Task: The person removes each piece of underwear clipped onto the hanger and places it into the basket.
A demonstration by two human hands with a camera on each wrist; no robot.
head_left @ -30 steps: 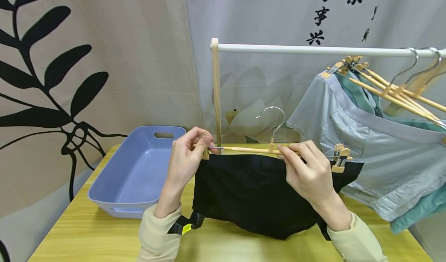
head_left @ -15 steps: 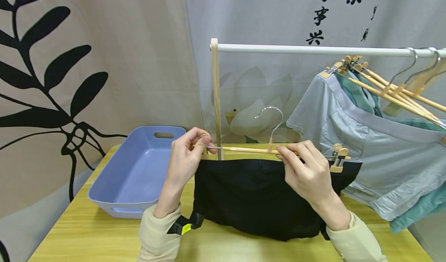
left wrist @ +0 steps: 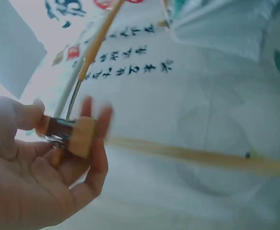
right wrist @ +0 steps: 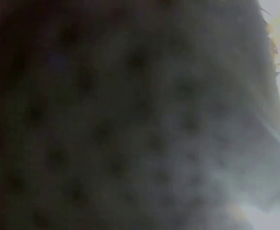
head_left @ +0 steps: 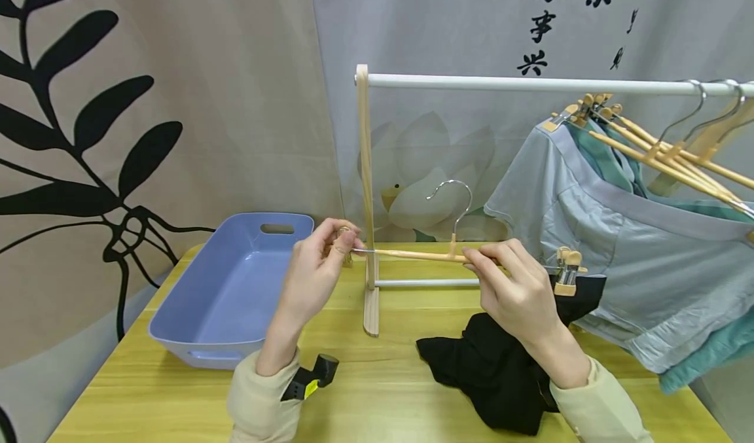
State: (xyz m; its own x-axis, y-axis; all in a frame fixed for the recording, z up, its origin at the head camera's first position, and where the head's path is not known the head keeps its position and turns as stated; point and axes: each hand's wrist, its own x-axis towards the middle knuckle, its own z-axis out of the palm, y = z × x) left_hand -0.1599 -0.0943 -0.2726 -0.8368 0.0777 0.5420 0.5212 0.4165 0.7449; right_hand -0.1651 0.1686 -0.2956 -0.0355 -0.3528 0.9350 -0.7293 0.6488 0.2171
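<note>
A clip hanger (head_left: pixel 412 255) with a metal hook stands level between my two hands. My left hand (head_left: pixel 309 279) pinches the clip at its left end; in the left wrist view that wooden clip (left wrist: pixel 82 137) has no cloth in it. My right hand (head_left: pixel 518 292) grips the hanger's wooden bar right of the hook. Black shorts (head_left: pixel 501 377) hang from the right clip (head_left: pixel 567 273) by one end of the waistband, the rest drooping bunched below, partly behind my right forearm. Dark blur fills most of the right wrist view.
Behind my hands stands a garment rack with a white rail (head_left: pixel 501 84) and wooden post (head_left: pixel 365 168). Grey shorts (head_left: pixel 618 253) and teal garments (head_left: pixel 707 358) hang at its right on clip hangers. A blue basin (head_left: pixel 218 292) sits left on the wooden table (head_left: pixel 147 404).
The black shorts have come out of the left clip and dropped down to the right, now hanging from the right clip alone. Both hands stay on the hanger, which shifted slightly left.
</note>
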